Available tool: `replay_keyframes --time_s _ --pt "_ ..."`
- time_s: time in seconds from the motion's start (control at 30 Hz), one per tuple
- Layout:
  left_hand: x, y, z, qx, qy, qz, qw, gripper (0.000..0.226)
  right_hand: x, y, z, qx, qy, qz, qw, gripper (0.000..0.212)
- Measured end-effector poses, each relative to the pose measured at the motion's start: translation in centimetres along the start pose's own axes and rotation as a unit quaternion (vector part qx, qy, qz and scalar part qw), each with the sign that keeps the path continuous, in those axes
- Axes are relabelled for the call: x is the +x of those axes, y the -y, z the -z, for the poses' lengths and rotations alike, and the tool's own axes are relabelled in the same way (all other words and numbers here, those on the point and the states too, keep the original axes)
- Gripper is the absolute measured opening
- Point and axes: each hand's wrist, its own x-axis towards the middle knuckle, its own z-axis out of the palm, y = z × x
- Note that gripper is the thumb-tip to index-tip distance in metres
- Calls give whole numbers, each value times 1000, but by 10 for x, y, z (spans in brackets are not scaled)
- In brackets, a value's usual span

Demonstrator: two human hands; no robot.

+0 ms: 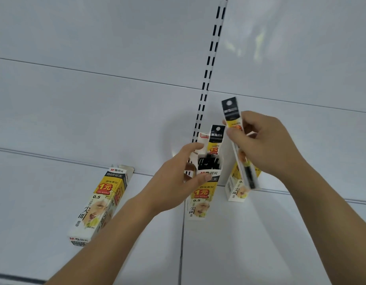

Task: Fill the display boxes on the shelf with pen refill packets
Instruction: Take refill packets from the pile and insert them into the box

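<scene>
My left hand [178, 173] grips the open top of the middle display box [200, 199], a white and yellow carton standing on the white shelf [250, 233]. Several black-topped refill packets sit inside it, and one packet [216, 138] sticks up above the rim. My right hand [260, 145] pinches another long refill packet [238, 140] in the air, tilted, just right of that box. A second display box [238, 190] stands behind that packet, partly hidden. A third box [99, 204] stands at the left, its flap open.
The white back panel [95, 99] rises behind the boxes. A slotted upright rail [209, 64] runs down it to the middle box. A seam [182, 243] splits the shelf into two boards. The shelf's front edge shows at the lower left.
</scene>
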Motion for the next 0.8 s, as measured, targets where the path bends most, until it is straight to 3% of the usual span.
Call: replay_keyframes --time_s 0.1,0.33,0.43,0.57,0.67,0.8 --pt "0 0 0 25 0 -13 1000 55 5 3 -12 -91 40 43 994 30" --pt "-1 1 1 33 -1 -14 999 50 6 -4 -16 -117 153 33 981 32" --pt "-2 -1 -1 30 2 -14 999 52 9 1 -11 -128 165 26 978 43" --pt "-2 -1 1 -6 3 -13 1000 64 11 9 6 -95 36 39 994 51" --pt "-2 -1 2 23 7 -22 999 70 16 18 21 -7 -67 39 997 49" --pt "-1 -2 1 63 11 -43 997 59 19 26 33 70 -124 75 987 40"
